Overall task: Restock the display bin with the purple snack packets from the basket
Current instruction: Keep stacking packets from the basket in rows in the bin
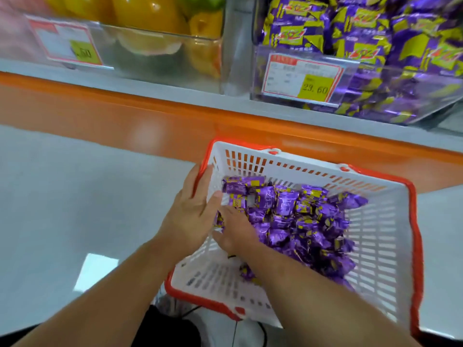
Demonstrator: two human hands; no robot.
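Packets [295, 221] fill basket [375, 246]; right hand [235, 234] (perhaps gripping) among them.

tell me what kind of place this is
Most likely a shop's snack aisle: clear plastic display bins carry red-bordered price tags, and a white-and-red plastic shopping basket holds purple snack packets.

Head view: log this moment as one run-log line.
phase: scooping | left hand: open, in basket | right hand: among purple packets, grip unclear | display bin: stocked

Glossy foil purple snack packets [295, 221], slotted white plastic basket [375, 236], clear smooth plastic display bin [375, 78], paper price tag [300, 78]
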